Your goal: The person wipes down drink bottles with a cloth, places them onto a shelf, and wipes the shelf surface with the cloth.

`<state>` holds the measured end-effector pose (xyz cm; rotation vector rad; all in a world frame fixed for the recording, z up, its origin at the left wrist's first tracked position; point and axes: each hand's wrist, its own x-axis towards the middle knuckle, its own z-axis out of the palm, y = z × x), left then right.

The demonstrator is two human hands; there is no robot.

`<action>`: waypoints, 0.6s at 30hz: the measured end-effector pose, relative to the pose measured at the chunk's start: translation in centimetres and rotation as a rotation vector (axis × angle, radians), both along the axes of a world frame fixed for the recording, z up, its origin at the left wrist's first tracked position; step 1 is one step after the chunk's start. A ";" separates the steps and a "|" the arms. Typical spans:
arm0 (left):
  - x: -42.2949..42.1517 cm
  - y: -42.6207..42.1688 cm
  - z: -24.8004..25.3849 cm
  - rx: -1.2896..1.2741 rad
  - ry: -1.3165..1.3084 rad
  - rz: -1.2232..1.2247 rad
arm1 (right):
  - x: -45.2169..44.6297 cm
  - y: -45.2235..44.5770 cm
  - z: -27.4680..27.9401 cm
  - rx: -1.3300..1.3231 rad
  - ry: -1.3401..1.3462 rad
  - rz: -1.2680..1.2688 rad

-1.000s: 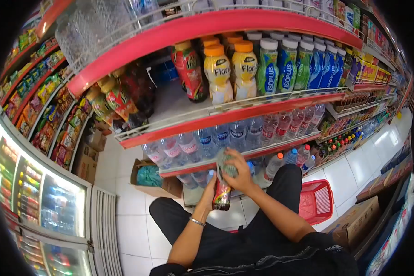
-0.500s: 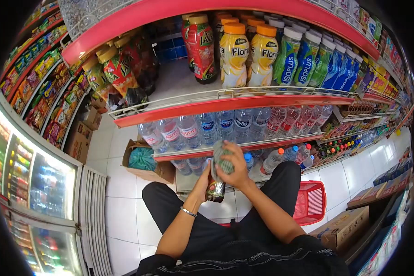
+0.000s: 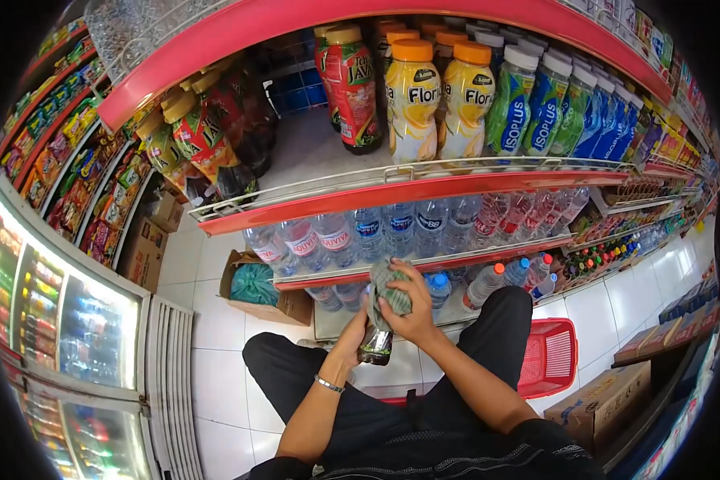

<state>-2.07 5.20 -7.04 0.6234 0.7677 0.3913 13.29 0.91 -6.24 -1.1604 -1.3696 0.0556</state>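
A dark tea bottle (image 3: 376,347) is gripped in my left hand (image 3: 352,334), its base tilted down toward me. My right hand (image 3: 413,310) is closed on a grey-green checked cloth (image 3: 389,290), which it presses round the bottle's upper part. The cloth and fingers hide the cap and most of the label. On the shelf ahead, red-labelled Teh Java bottles (image 3: 355,96) stand beside orange-capped Floria bottles (image 3: 414,104). Bare grey shelf surface (image 3: 300,148) shows left of them, and more Java bottles (image 3: 204,144) stand at the shelf's left end.
Water bottles (image 3: 334,240) line the lower shelf. A red basket (image 3: 549,360) sits on the floor by my right knee. A cardboard box with a green bag (image 3: 254,283) stands front left. Glass-door fridges (image 3: 96,336) are at left, cartons (image 3: 604,404) at right.
Both hands and the bottle appear slightly lower in view. The cloth now bunches more around the bottle's upper part. The view has shifted a little.
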 end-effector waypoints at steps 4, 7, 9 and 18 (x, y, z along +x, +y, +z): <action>0.1 -0.1 -1.4 0.122 -0.041 0.137 | -1.3 -1.9 -0.7 0.080 -0.078 0.097; -0.6 0.1 -2.8 -0.014 -0.123 0.136 | -2.1 -4.3 -0.5 0.047 -0.221 0.276; 0.1 -0.7 -1.3 -0.038 -0.042 0.128 | -0.7 -4.0 -1.3 0.031 -0.313 0.273; -0.1 -0.2 -0.7 0.340 -0.024 -0.360 | 4.8 -1.3 0.3 -0.313 0.793 0.084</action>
